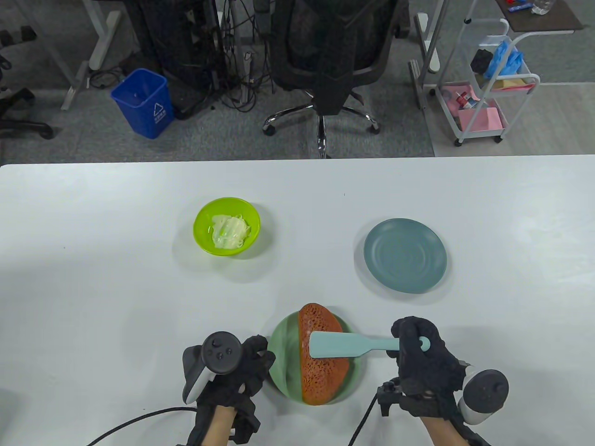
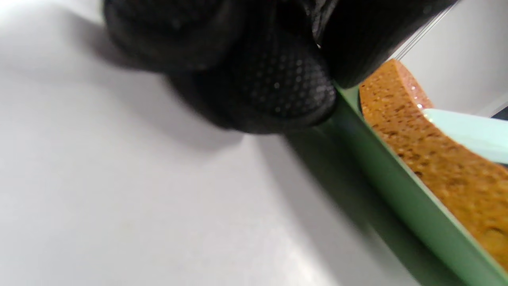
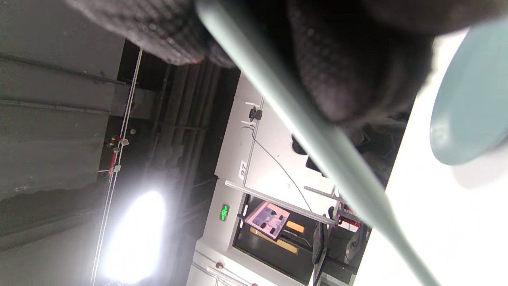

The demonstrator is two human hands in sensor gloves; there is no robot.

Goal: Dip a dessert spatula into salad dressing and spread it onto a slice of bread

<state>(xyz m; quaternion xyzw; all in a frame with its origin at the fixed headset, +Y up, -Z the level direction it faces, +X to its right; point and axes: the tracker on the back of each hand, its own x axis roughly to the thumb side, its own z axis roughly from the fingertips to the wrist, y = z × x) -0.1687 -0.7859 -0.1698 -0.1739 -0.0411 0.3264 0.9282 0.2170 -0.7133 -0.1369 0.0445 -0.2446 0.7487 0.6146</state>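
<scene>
Spreading: right hand [image 1: 420,357] gripping spatula [image 1: 346,345] flat across bread [image 1: 320,355], left hand [image 1: 241,367] curled against plate [image 1: 283,353] rim; next likely a redip in dressing [image 1: 228,230].

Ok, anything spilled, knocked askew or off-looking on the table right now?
Nothing stands out. The dressing sits inside the lime bowl, the blue plate lies flat, and the bread slice rests on the green plate. The right hand holds the spatula over the bread; the left hand touches the green plate's rim.
</scene>
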